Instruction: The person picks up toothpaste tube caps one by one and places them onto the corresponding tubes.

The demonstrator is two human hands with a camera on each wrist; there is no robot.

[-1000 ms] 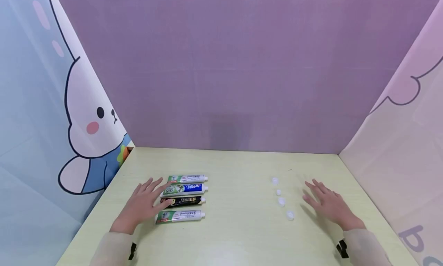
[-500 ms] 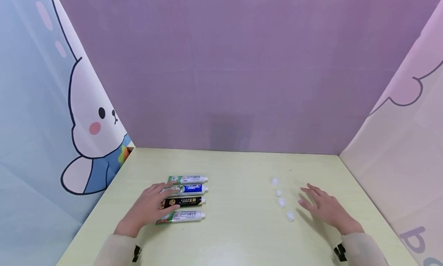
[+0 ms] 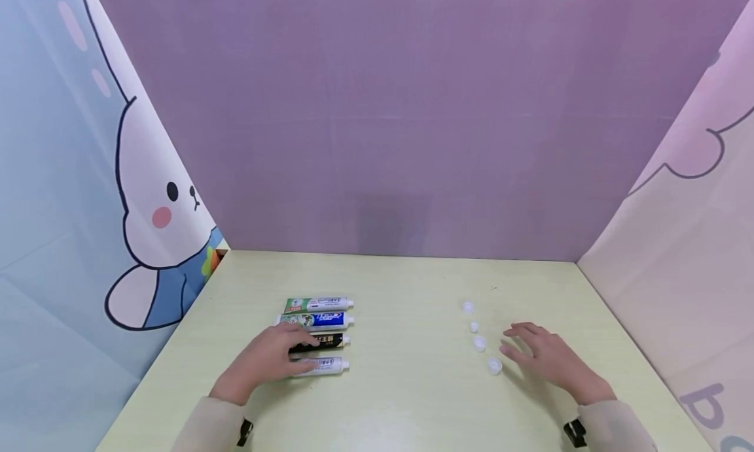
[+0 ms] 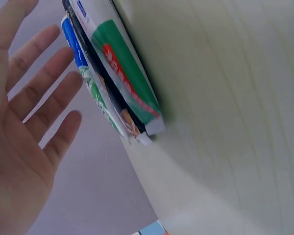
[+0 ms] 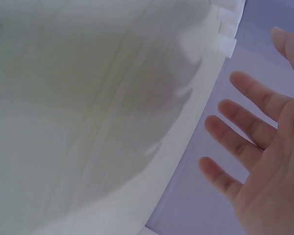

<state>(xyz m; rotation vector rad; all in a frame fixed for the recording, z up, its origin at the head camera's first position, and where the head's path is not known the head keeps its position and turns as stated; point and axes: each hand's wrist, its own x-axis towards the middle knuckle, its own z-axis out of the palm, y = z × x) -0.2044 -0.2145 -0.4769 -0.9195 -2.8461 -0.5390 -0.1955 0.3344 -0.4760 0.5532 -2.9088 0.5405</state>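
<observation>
Several toothpaste tubes lie in a stacked row at the left of the head view, their uncapped-looking nozzles pointing right. Farthest is a green-and-white tube [image 3: 321, 304], then a blue one [image 3: 326, 320], a black one [image 3: 332, 341] and the nearest white-and-green tube [image 3: 332, 365]. My left hand [image 3: 271, 355] hovers over the left ends of the two nearest tubes, fingers spread and holding nothing; the left wrist view shows the nearest tube [image 4: 125, 73] beside the fingertips. At the right, my right hand [image 3: 550, 357] is held with relaxed fingers beside several small white caps [image 3: 480, 343].
A pale wood-grain table [image 3: 406, 386] carries everything. Behind it hangs a purple cloth [image 3: 400, 125]. A rabbit-printed curtain [image 3: 159, 151] stands along the left side, a pink-and-cream curtain [image 3: 701, 243] along the right.
My left hand has moved right and nearer the front of the tube row, its fingers drawing in. My right hand has shifted slightly left toward the caps. Tubes and caps stay put.
</observation>
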